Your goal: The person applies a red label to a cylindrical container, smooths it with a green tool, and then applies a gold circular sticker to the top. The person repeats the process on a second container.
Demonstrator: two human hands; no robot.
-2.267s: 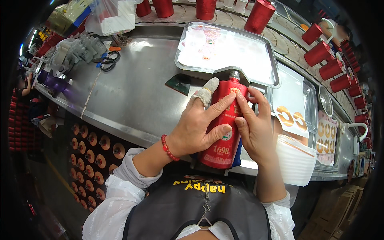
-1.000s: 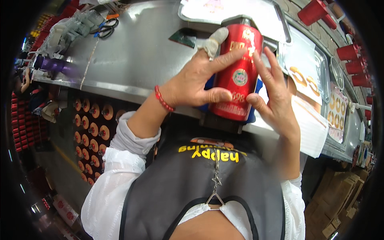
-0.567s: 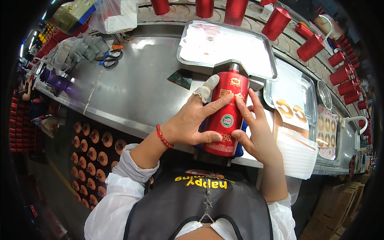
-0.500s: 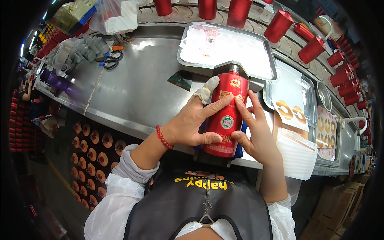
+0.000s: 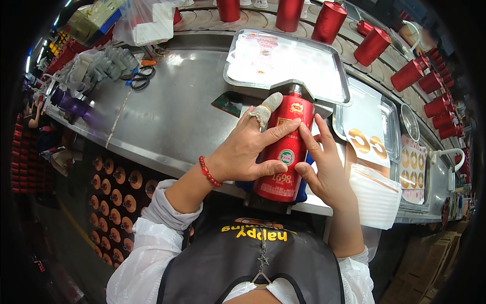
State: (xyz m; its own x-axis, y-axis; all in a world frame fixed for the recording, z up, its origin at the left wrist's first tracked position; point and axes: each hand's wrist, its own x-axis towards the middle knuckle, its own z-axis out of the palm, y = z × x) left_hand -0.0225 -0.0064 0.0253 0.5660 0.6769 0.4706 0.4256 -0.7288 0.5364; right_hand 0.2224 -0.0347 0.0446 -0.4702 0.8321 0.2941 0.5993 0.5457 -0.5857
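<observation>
A red bottle [image 5: 286, 169] with a silver neck and gold print lies in front of me, its neck pointing away and resting at a notched metal stand. My left hand [image 5: 240, 149] holds its left side, thumb and index finger pressed on the front; one finger wears a pale fabric cover. From the right, my right hand [image 5: 324, 172] grips the bottle with thumb and fingertips on the label face. Both index fingertips nearly meet high on the front. Blue padding [image 5: 302, 190] shows beneath the bottle, and its underside is hidden.
Beyond the bottle sits a metal tray [image 5: 238, 80] with white sheets. Gold ring stickers [image 5: 360, 141] and white foam sheets [image 5: 374, 195] are at right. Scissors [image 5: 142, 77] lie far left on the steel bench [image 5: 167, 111]. Red bottles [image 5: 330, 23] stand along a curved conveyor [image 5: 202, 20].
The bottle has moved slightly towards me and now shows more of its lower print. My left hand has shifted a little with it. The conveyor bottles have moved along.
</observation>
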